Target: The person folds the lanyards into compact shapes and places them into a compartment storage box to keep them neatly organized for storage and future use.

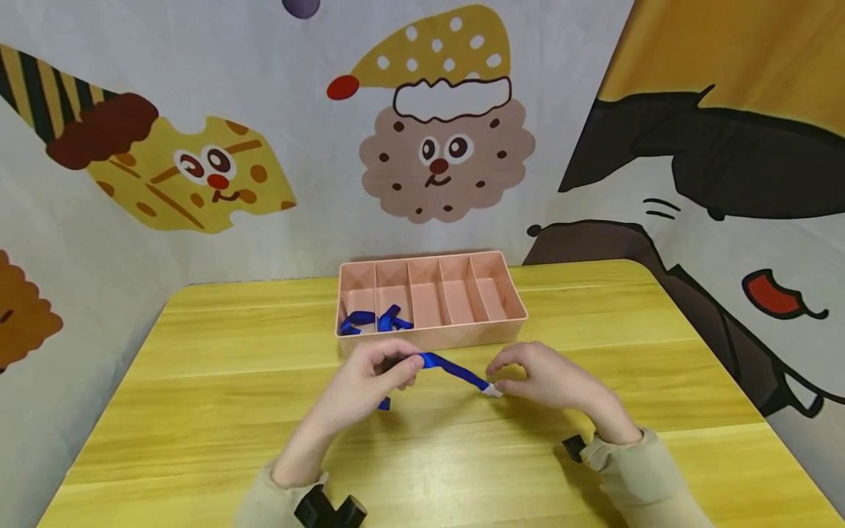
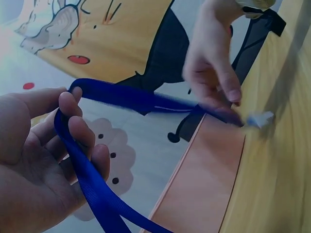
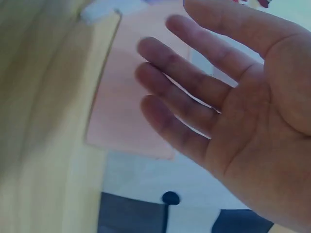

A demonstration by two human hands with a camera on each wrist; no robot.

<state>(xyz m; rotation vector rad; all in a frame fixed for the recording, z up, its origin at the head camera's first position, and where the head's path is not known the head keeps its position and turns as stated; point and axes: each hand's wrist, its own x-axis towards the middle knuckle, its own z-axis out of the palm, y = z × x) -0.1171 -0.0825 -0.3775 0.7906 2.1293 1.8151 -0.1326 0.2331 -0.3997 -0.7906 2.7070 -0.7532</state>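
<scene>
My left hand [image 1: 366,378] pinches a blue ribbon [image 1: 455,370] between thumb and index finger, above the table in front of the pink box. From that grip one stretch slopes down to the right and ends in a small white piece [image 1: 491,391]. In the left wrist view, the rest of the ribbon [image 2: 92,179] hangs down past the palm as two strands. My right hand [image 1: 551,378] hovers just right of the white end, fingers loosely bent. The right wrist view shows its palm [image 3: 248,111] bare, with the blurred white piece [image 3: 114,9] apart from the visible fingers.
A pink box [image 1: 429,342] with several compartments stands at the table's back. Blue ribbons [image 1: 359,320] lie in its two leftmost compartments. The wooden table [image 1: 198,411] meets a cartoon-printed cloth [image 1: 317,220] behind. Black devices [image 1: 330,508] sit at both wrists.
</scene>
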